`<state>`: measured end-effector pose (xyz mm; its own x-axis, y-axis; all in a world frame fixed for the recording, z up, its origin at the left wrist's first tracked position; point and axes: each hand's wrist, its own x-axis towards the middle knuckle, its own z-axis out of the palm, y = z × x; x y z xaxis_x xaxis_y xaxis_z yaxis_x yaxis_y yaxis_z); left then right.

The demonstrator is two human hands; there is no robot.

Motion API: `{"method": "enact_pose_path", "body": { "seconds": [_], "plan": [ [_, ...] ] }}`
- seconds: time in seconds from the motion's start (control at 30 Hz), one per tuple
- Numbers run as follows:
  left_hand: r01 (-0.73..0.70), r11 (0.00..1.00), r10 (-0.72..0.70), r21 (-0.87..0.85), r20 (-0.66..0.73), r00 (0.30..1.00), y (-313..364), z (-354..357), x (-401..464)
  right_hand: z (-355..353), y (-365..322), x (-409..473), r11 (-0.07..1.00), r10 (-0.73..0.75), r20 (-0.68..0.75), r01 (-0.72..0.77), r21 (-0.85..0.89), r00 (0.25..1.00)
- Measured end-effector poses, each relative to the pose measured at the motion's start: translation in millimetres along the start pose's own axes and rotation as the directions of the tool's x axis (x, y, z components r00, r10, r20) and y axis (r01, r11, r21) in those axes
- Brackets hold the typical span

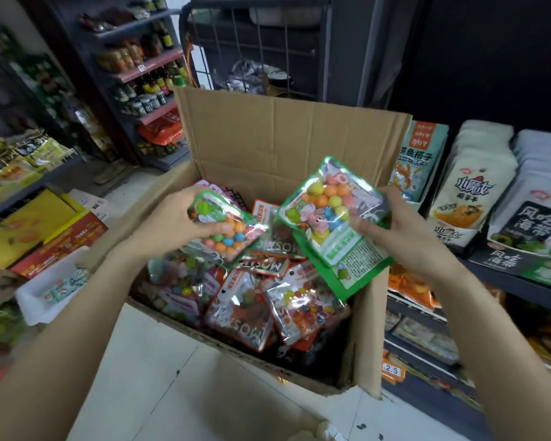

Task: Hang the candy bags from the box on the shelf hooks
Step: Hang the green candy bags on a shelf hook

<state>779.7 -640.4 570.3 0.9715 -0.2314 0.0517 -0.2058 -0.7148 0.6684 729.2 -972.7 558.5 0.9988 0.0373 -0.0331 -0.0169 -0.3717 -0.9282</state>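
Left grip [175,222] pinching a green candy bag [223,230], right grip [395,230] pinching another bag [334,224], both above the open box [287,138] of bags

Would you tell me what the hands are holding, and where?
Each holds a green-edged candy bag: left hand grips one across its top, right hand another by its right edge.

Glossy plastic candy bags [331,218], matt cardboard box [283,138]

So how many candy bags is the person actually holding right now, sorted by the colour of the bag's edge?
Green-edged bags: 2, one in the left hand (left bag) and one in the right hand (right bag).
Other colours in hand: 0.
Total held: 2.
More bags lie in the cardboard box, too jumbled to count.
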Motion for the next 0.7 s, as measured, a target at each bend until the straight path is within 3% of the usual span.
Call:
{"method": "enact_pose_path", "body": {
  "seconds": [0.1, 0.17, 0.3, 0.4, 0.57, 0.7],
  "plan": [
    [-0.051, 0.967, 0.002, -0.250, -0.191, 0.982, 20.4, 6.4, 0.6, 2.4, 1.0, -11.9, 0.952, 0.017, -0.083, 0.009, 0.307, 0.996],
    [-0.057, 0.903, -0.064, -0.426, -0.265, 0.962, 37.1, 16.4, -1.7, 7.0, -1.8, -19.7, 0.852, 0.058, -0.101, 0.004, 0.524, 0.993],
    [0.010, 0.807, -0.089, -0.591, -0.104, 0.991, 77.1, 48.2, -3.9, 11.0, -13.4, -38.6, 0.646, 0.108, -0.153, 0.048, 0.762, 0.982],
    [0.062, 0.741, -0.058, -0.669, 0.028, 0.998, 115.6, 76.9, -9.4, 2.7, -18.6, -58.4, 0.641, 0.155, -0.311, 0.145, 0.754, 0.938],
    [-0.010, 0.700, 0.103, -0.714, 0.088, 0.991, 182.6, 120.9, -32.6, -39.6, -3.2, -108.5, 0.779, 0.229, -0.566, 0.200, 0.595, 0.792],
    [-0.077, 0.743, 0.240, -0.665, 0.157, 0.958, 230.5, 176.7, -57.3, -84.4, 25.6, -163.4, 0.835, 0.262, -0.689, 0.199, 0.513, 0.675]
  ]
}}
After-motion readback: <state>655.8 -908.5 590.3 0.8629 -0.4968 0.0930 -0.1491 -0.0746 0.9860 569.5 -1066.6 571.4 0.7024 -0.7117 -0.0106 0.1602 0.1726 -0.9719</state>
